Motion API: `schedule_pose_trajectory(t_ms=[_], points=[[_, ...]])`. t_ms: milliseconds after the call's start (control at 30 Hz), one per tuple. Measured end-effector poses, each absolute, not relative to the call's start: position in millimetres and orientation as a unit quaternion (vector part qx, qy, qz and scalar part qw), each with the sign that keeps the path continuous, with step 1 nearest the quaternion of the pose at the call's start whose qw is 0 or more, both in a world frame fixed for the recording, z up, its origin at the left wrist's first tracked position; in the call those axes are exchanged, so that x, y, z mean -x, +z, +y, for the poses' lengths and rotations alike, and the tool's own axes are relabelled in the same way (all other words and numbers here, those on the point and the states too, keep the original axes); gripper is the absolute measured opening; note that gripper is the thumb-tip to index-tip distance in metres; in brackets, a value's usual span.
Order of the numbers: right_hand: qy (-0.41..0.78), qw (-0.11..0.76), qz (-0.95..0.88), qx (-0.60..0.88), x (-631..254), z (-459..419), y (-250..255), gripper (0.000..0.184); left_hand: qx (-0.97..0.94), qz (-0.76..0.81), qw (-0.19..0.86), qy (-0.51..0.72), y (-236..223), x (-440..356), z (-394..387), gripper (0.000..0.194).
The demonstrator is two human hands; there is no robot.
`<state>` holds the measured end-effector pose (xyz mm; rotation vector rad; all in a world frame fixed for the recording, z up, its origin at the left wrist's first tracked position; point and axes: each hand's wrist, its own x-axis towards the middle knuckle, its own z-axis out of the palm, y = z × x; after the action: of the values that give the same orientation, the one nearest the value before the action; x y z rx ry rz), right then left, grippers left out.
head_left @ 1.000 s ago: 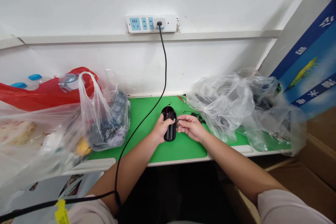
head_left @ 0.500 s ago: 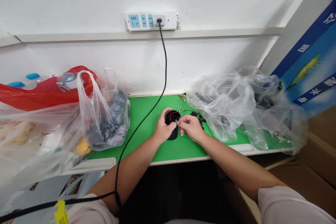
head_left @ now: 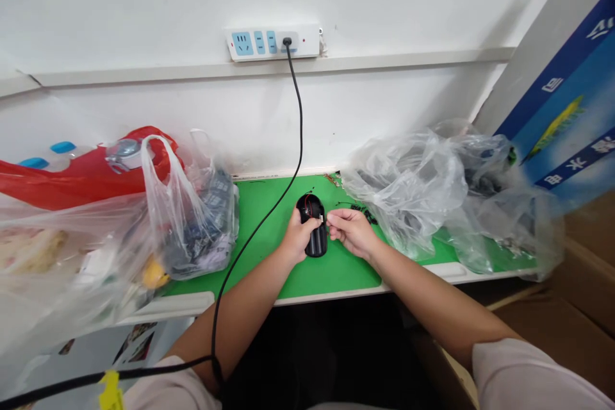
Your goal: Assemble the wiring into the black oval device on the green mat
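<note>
A black oval plastic housing (head_left: 314, 230) with a thin red wire inside rests on the green mat (head_left: 269, 250). My left hand (head_left: 296, 238) is closed around its left side. My right hand (head_left: 350, 230) pinches a small pale part at the housing's right edge, fingers pressed together. A scatter of small black parts (head_left: 361, 211) lies just behind my right hand.
Clear plastic bags (head_left: 423, 186) are piled on the right and more bags (head_left: 187, 211) with a red bag (head_left: 81, 173) on the left. A black cable (head_left: 269, 205) runs from the wall power strip (head_left: 273, 43) across the mat. A blue box (head_left: 567, 115) stands at the far right.
The housing was tipped up between both hands half a second ago; now it lies flatter, upright along the mat. My right hand stays pinched at its right edge.
</note>
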<state>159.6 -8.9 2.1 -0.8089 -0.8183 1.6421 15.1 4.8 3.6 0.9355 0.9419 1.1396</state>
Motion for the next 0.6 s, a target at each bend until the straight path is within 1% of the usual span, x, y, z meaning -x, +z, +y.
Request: schedule_pose_trajectory(t_ms=[67, 133, 333, 433, 600], points=[[0.719, 0.535, -0.312, 0.316, -166, -7, 3, 0.022, -0.376, 0.407, 0.693, 0.461, 6, -13, 5, 0.049], [0.737, 0.527, -0.299, 0.301, -171, -5, 3, 0.022, -0.358, 0.404, 0.718, 0.44, 7, -10, 5, 0.048], [0.777, 0.497, -0.293, 0.25, -171, -6, 1, 0.023, -0.365, 0.383, 0.735, 0.424, 9, -7, 5, 0.044], [0.788, 0.481, -0.292, 0.251, -171, -7, 3, 0.024, -0.373, 0.381, 0.739, 0.413, 9, -7, 4, 0.042], [0.787, 0.485, -0.278, 0.26, -175, -7, 6, 0.022, -0.371, 0.388, 0.737, 0.41, 10, -8, 3, 0.044]])
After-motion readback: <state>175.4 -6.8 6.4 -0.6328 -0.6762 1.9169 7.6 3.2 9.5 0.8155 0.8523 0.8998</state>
